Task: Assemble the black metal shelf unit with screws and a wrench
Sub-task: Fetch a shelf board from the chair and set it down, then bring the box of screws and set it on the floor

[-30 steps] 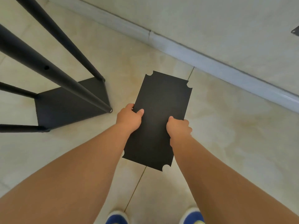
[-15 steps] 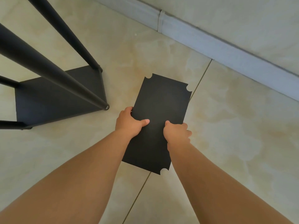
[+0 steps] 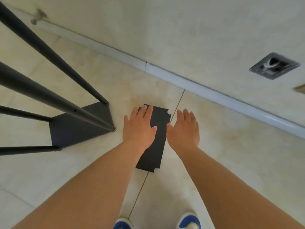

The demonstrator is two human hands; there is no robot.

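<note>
The shelf panel is a flat matte-black rectangle with notched corners, lying on the tile floor at about 3 o'clock of the shelf frame, no markings I can read. Left hand is spread flat over it and right hand is splayed beside its 3 o'clock edge, neither gripping anything.

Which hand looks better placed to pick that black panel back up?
Probably the left hand: it is spread open over the black panel, near its far end. The right hand, also open, is beside the panel's edge, over the floor tile.
</note>
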